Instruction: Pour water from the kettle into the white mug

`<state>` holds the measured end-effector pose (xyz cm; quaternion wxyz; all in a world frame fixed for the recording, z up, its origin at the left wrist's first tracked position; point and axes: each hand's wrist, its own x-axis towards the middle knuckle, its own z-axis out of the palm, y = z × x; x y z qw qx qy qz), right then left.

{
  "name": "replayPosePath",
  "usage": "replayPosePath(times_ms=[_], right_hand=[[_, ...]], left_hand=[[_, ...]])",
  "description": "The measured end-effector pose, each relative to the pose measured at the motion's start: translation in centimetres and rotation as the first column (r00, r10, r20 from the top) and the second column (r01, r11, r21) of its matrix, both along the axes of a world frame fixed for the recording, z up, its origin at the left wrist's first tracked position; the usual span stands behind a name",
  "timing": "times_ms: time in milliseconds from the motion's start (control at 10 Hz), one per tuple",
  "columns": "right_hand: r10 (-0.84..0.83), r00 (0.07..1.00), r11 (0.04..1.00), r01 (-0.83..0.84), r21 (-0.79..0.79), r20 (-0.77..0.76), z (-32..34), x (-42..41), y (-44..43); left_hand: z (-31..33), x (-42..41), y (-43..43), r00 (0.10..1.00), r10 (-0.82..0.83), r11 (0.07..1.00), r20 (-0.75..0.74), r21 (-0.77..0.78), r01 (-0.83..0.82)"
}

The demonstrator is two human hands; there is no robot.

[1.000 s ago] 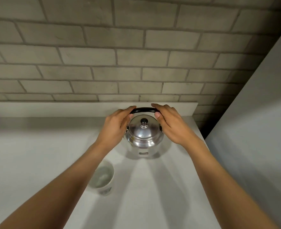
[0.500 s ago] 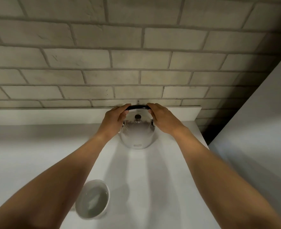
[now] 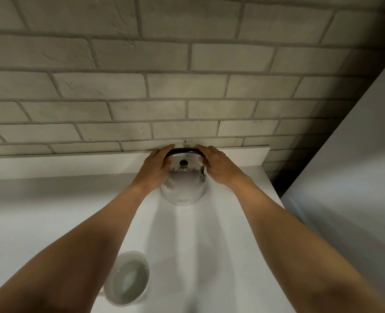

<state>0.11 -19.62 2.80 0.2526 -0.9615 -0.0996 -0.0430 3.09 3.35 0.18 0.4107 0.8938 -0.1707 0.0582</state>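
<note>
A shiny steel kettle (image 3: 183, 188) with a black arched handle and a lid with a dark knob stands upright on the white counter (image 3: 198, 245), close to the back ledge. My left hand (image 3: 155, 168) grips the left end of the handle and my right hand (image 3: 220, 166) grips the right end. The white mug (image 3: 128, 279) stands near the front of the counter, beside my left forearm, with water in it. The mug's handle is mostly hidden behind that forearm.
A grey brick wall (image 3: 164, 98) rises behind a low white ledge (image 3: 74, 163) at the back of the counter. A tall white panel (image 3: 356, 177) closes off the right side, with a dark gap in the corner.
The kettle now stands farther back near the ledge, with both hands still on its handle. The view has tilted, so the mug appears lower and nearer.
</note>
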Motion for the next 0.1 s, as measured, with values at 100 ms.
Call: replayPosePath(times_ms=[100], right_hand=[[-0.067,0.998,0.997,0.068,0.038,-0.022,-0.52,-1.22,0.12]], left_hand=[[0.27,-0.66,-0.12,1.000,0.014,0.999,0.003,0.037,-0.014]])
